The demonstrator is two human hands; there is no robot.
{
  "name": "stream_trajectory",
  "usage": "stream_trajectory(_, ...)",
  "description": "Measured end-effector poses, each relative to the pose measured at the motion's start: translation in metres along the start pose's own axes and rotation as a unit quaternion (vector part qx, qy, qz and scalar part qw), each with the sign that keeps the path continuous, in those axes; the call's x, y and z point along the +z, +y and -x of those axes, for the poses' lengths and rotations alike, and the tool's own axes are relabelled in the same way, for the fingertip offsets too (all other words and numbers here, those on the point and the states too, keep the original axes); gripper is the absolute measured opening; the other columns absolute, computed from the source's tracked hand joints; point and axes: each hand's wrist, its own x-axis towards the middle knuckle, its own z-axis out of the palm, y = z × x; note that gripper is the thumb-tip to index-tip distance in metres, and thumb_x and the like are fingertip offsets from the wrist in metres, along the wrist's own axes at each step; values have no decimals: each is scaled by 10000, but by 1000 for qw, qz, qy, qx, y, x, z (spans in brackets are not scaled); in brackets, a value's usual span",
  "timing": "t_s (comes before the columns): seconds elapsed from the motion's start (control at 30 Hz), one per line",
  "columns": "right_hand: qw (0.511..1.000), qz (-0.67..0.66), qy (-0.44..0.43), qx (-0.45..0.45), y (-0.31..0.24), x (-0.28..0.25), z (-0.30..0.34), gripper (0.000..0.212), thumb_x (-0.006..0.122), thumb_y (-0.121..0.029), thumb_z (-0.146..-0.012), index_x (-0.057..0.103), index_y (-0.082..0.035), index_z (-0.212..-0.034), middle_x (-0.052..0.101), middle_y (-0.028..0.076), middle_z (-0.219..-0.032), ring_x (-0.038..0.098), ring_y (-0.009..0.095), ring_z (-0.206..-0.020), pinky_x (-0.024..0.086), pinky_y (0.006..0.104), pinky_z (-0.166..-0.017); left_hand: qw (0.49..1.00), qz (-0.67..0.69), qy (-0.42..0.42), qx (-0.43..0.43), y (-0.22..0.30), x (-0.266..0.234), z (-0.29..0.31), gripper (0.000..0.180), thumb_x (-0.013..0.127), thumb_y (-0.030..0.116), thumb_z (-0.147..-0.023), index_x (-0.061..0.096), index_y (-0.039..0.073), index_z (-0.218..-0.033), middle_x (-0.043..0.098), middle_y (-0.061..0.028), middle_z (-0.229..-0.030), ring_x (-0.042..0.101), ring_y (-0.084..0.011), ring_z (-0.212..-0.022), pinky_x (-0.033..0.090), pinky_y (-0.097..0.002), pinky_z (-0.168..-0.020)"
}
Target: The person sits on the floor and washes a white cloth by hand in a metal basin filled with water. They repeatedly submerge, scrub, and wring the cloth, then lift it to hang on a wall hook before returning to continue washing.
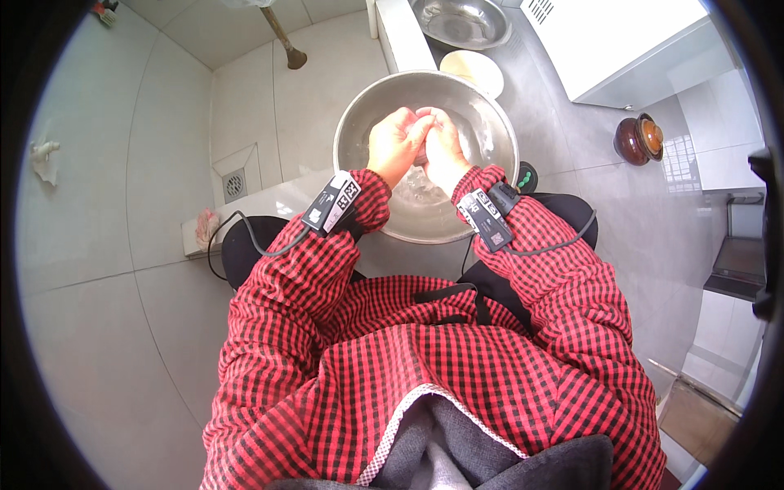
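A large steel basin (490,122) with a little water in it stands on the tiled floor in front of my knees. Both hands are inside it, above the water. My left hand (394,143) and my right hand (446,147) have curled fingers that meet at the tips near the basin's middle. Nothing shows between them, and the palms are hidden. Red checked sleeves cover both forearms. A black band with a cable sits on each wrist.
A smaller steel bowl (461,20) and a white dish (475,69) lie beyond the basin, beside a white cabinet (621,41). A brown lidded clay pot (639,139) stands at the right. At the left are a floor drain (234,184), a pink cloth (206,225) and a wooden handle (284,39).
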Motion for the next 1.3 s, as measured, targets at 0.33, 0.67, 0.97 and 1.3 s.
stream_trajectory(0.33, 969, -51, -114, 214, -24, -5, 4, 240, 402, -222, -851, 516, -56, -982, 558, 124, -947, 556, 247, -884, 464, 412, -739, 949, -177, -31, 260, -2, -11, 0, 87, 507, 122, -808, 551, 48, -824, 531, -131, -785, 538, -286, -685, 449, -318, -619)
stream_trajectory(0.67, 976, 153, -137, -68, -32, -26, -13, 141, 533, -129, -821, 527, -44, -934, 561, 16, -768, 560, 102, -695, 451, 247, -573, 934, 104, -241, -244, -17, -27, -6, 416, 397, 266, -850, 394, 47, -1204, 483, -81, -1156, 541, -224, -987, 468, -339, -692)
stream_trajectory(0.97, 616, 520, -296, -513, -25, 5, 32, 134, 573, -213, -705, 545, -82, -692, 499, 59, -697, 479, 222, -697, 423, 324, -646, 894, -66, -420, 145, -37, -49, 8, 425, 714, 5, -513, 567, 57, -908, 580, -68, -898, 553, -176, -811, 455, -289, -706)
stream_trajectory(1.3, 974, 176, -2, -146, 7, 16, 21, 271, 465, -128, -858, 426, -83, -1122, 526, 76, -838, 508, 154, -751, 440, 296, -650, 950, 209, 83, -216, -4, -3, 0, 197, 557, 237, -821, 532, 44, -790, 545, -13, -641, 467, -86, -468, 376, -227, -411)
